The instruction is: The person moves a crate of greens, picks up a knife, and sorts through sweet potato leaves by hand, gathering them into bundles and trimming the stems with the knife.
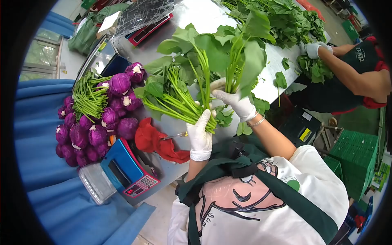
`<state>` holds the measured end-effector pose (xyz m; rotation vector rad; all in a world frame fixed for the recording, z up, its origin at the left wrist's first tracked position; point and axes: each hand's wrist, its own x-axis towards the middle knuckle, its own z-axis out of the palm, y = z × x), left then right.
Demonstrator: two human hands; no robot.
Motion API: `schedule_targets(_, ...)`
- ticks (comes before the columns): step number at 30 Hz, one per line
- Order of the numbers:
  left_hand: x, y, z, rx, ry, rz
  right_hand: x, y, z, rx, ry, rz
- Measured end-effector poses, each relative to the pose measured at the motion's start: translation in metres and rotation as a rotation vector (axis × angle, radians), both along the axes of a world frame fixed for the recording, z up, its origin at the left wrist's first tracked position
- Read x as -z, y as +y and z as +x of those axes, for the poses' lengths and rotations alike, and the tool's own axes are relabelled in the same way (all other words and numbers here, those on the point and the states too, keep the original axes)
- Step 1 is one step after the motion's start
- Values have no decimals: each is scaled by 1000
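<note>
My left hand (200, 136), in a white glove, is closed around the lower stems of a bunch of leafy greens (175, 100). Its long green stems stick out to the left, with broad leaves above. In my gloved right hand (239, 103) is a smaller upright bunch of stems (234, 67) with large leaves, gripped near the stem ends. The two hands are close together over the metal table. Just left of my left hand lies a red cloth (157, 143), with a yellow-tipped metal tool (176, 136) by it.
Purple cabbages (87, 136) are piled at the left, with a bundle of thin green stalks (90, 96) on top. A blue-and-red scale (130, 167) stands at the near left. More leafy greens (281, 20) heap at the back. A co-worker's gloved hand (314, 50) holds greens; green crates (353, 157) are stacked at right.
</note>
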<state>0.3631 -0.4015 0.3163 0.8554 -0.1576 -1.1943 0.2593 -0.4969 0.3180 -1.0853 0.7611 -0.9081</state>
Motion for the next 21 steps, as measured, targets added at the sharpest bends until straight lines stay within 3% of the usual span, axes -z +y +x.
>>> schedule_targets(3,-1,1,-2,-17,-57,-22,1,3,3,84,18,-91)
schedule_targets(4,-1,1,-3,-17,-81,-43,-4,0,-2,6,77,62)
schedule_targets(7,-5,0,-7,-22,-191,16,5,-5,-4,14,91,9)
schedule_targets(11,-6,1,-9,1,-250,33,18,0,1,98,-16,-61)
schedule_targets(12,-1,1,-7,22,-289,60,-8,6,4,176,-116,24)
schedule_targets(15,-2,3,-8,-30,-304,2,-5,-9,-8,182,-60,186)
schedule_targets(19,-2,6,-7,-59,-422,23,12,-26,-32,295,73,123)
schedule_targets(21,3,5,-7,-78,-468,28,13,-31,-39,205,-93,137)
